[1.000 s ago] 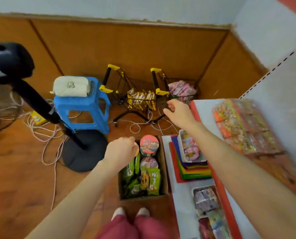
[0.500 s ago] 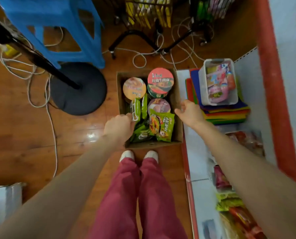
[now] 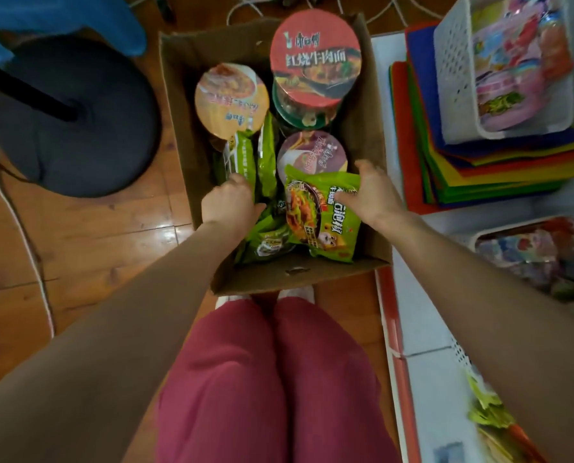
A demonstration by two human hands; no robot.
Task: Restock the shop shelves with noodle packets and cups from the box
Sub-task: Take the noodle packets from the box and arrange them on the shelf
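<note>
Well, the shelf (image 3: 422,325) runs down my right side, white with a red edge, and the box (image 3: 299,275) sits on the floor tight against it, just ahead of my feet, so each lift should be only a short swing over. A black stand base (image 3: 75,128) and loose cables (image 3: 21,228) crowd the floor to my left, so I'd judge the clear way out is up and right. On the shelf a white basket (image 3: 456,78) rests on stacked felt sheets (image 3: 479,172), leaving bare board nearer me. In the box the red cup (image 3: 315,58) stands tallest at the back, the orange cup (image 3: 230,98) beside it, the purple cup (image 3: 312,152) in front. The flat packet (image 3: 315,215) overlaps the purple cup's near rim, so it has to go first. My right hand (image 3: 369,195) grips its right edge, thumb raised. My left hand (image 3: 228,202) curls down against the upright packets (image 3: 265,155); its fingertips are hidden, so I cannot tell if they hold one
</note>
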